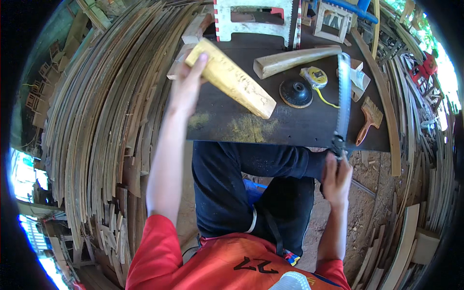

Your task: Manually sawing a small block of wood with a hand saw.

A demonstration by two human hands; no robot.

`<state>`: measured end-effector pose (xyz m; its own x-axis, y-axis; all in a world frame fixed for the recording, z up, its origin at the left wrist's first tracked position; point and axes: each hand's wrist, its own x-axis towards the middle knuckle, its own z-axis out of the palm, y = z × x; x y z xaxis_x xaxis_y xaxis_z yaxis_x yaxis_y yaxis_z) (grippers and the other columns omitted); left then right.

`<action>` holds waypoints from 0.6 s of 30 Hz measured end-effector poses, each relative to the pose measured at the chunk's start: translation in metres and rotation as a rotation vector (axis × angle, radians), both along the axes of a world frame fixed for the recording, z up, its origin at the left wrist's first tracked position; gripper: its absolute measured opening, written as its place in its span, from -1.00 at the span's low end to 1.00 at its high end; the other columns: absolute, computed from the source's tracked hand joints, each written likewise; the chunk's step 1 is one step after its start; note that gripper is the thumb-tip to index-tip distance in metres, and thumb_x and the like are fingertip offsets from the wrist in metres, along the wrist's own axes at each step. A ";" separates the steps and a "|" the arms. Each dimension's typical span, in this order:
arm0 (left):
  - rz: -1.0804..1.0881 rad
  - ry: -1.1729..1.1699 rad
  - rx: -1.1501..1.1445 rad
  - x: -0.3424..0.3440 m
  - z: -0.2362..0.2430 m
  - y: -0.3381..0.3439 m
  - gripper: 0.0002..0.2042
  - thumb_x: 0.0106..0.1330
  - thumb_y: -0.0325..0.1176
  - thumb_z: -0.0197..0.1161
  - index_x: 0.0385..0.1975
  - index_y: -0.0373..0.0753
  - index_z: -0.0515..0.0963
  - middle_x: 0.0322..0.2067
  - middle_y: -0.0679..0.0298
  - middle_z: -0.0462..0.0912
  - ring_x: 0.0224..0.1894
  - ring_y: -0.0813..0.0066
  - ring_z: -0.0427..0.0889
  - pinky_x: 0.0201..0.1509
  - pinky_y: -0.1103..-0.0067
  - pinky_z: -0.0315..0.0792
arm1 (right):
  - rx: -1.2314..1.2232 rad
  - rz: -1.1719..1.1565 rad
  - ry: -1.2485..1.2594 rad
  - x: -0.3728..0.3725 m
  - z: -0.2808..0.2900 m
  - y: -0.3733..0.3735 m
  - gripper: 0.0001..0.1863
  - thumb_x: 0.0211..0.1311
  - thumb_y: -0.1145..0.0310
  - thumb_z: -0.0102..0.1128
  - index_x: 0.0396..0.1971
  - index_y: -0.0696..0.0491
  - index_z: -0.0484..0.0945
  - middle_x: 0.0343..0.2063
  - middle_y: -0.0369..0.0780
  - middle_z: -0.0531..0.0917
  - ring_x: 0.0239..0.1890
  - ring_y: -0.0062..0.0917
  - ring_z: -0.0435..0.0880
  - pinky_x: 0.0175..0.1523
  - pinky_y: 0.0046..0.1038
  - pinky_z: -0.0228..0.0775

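Note:
My left hand (186,84) is closed round the far left end of a squared, yellowish wooden block (237,82), thumb on its top face. The block slants toward the near right over the dark tabletop (212,125), with some dark marks on its face. In my right hand (337,176), at the table's near right edge, is the handle of a hand saw, its toothed blade (344,92) pointing up and away from me. The blade stands apart from the block and looks slightly blurred.
On the table are a longer wooden piece (295,60), a round black sanding pad (296,93), a yellow tape measure (315,76) and a paintbrush (371,117). A white plastic stool (256,21) stands at the back. Long wooden strips (106,96) are stacked at left.

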<state>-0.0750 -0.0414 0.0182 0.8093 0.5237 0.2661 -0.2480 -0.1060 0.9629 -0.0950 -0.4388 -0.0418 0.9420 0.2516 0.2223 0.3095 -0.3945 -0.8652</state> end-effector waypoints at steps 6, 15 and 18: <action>-0.037 0.289 0.565 -0.102 0.006 0.040 -0.47 0.07 -0.56 0.53 0.11 -0.22 0.58 0.03 0.18 0.70 0.06 0.36 0.70 0.13 0.46 0.61 | 0.030 -0.038 0.077 -0.016 -0.014 -0.041 -0.79 0.56 0.40 0.03 -0.34 0.16 0.48 -0.78 -0.34 0.44 -0.74 -0.71 0.36 -0.61 -0.48 0.12; -0.025 0.155 0.723 -0.091 -0.028 -0.006 -0.53 0.03 -0.37 0.66 -0.03 -0.28 0.68 -0.10 0.20 0.78 0.00 0.42 0.74 0.16 0.49 0.55 | -0.118 0.058 0.140 -0.020 -0.017 -0.024 -0.79 0.50 0.40 0.13 -0.06 0.24 0.55 -0.71 -0.15 0.49 -0.72 -0.44 0.47 -0.53 -0.36 0.23; -0.105 0.049 0.793 -0.064 -0.032 0.001 -0.55 0.05 -0.26 0.66 -0.07 -0.23 0.69 -0.14 0.24 0.76 -0.06 0.36 0.77 0.06 0.46 0.60 | -0.154 0.084 0.002 -0.015 -0.008 -0.023 -0.78 0.47 0.44 0.16 -0.05 0.28 0.53 -0.61 -0.09 0.56 -0.65 -0.31 0.50 -0.46 -0.33 0.30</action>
<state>-0.1387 -0.0401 -0.0133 0.8640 0.1138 0.4904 -0.2542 -0.7422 0.6201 -0.1096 -0.4614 -0.0497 0.9165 0.3603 0.1735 0.3457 -0.4956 -0.7968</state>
